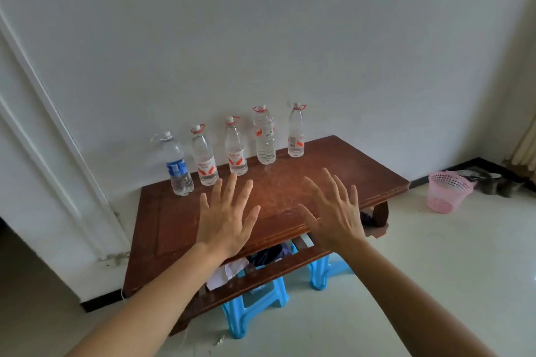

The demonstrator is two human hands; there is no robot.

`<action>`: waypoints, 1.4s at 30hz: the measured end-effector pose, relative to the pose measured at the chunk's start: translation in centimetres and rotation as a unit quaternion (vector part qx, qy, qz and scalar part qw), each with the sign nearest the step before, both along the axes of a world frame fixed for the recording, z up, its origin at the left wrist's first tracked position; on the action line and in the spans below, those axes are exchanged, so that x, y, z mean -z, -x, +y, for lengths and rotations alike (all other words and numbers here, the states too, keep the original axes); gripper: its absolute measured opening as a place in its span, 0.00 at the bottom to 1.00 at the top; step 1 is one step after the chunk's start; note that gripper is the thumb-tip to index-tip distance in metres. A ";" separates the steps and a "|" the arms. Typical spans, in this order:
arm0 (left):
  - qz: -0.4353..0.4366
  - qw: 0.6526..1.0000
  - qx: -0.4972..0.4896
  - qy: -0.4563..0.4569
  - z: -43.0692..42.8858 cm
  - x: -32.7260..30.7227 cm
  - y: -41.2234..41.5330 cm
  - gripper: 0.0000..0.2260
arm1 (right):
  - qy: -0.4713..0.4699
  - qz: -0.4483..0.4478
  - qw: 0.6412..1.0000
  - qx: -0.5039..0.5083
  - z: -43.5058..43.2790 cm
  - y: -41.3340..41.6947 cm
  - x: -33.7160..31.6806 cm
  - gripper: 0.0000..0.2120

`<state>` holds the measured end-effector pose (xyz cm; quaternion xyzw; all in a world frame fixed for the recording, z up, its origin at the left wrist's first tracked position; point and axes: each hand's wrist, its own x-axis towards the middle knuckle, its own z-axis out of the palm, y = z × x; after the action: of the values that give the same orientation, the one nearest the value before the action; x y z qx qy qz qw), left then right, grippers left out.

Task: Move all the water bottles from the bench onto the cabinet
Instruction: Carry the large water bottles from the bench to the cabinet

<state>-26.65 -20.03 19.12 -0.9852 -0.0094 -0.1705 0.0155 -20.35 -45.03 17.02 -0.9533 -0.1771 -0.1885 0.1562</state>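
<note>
As the head camera looks forward and down, two bare arms reach out over a brown wooden bench (179, 220) that stands against a white wall (261, 23).

**Hands.** The left hand (224, 219) is spread palm down over the middle of the bench top, with its fingers straight and apart, and it grasps nothing. The right hand (333, 211) is beside it over the front edge of the top, likewise spread, relaxed and empty. Whether either palm touches the wood cannot be told.

**Bottles.** Five water bottles stand upright in a row along the far edge of the bench, close to the wall.
- From left to right they are the blue-label bottle (176, 165), second bottle (204, 158), third bottle (235, 151), fourth bottle (264, 136) and fifth bottle (296, 132).
- The last four carry red-and-white labels and a red ring at the neck.
- The fourth is wider than its neighbours.
- All five have white caps on.
- The fingertips of the left hand end just below the bases of the second and third bottles; neither hand holds any bottle.

**Surroundings.** Crumpled cloth (226, 271) lies on a slatted shelf under the bench top. Two blue plastic stools (252, 307) stand beneath the bench on the pale floor (435, 269). A pink basket (445, 191) sits on the floor to the right, well apart from the bench. A white door frame (43, 124) runs along the left.
</note>
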 end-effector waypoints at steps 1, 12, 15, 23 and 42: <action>0.003 1.000 -0.006 -0.005 0.4 -0.2 -2.2 0.28 | -0.001 -0.002 1.000 -0.006 0.4 -2.5 0.2 0.30; 0.025 0.996 -0.079 -0.018 5.9 -0.9 -23.1 0.29 | 0.023 0.031 0.997 -0.069 7.4 -27.3 -0.1 0.32; 0.037 0.996 -0.077 -0.020 7.7 1.5 -26.6 0.29 | 0.043 0.054 0.995 -0.078 9.1 -31.1 1.1 0.33; 0.046 0.999 -0.020 0.012 13.0 2.2 -40.6 0.32 | 0.090 0.062 0.993 -0.042 12.6 -42.8 0.6 0.37; 0.094 0.990 -0.078 0.066 13.9 10.2 -51.4 0.28 | -0.094 0.163 0.968 -0.168 22.2 -65.5 4.1 0.56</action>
<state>24.72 -6.16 8.88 -0.9919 -0.0961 -0.0745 -0.0355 45.11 -22.83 12.93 -0.9086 -0.2885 -0.0169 0.3015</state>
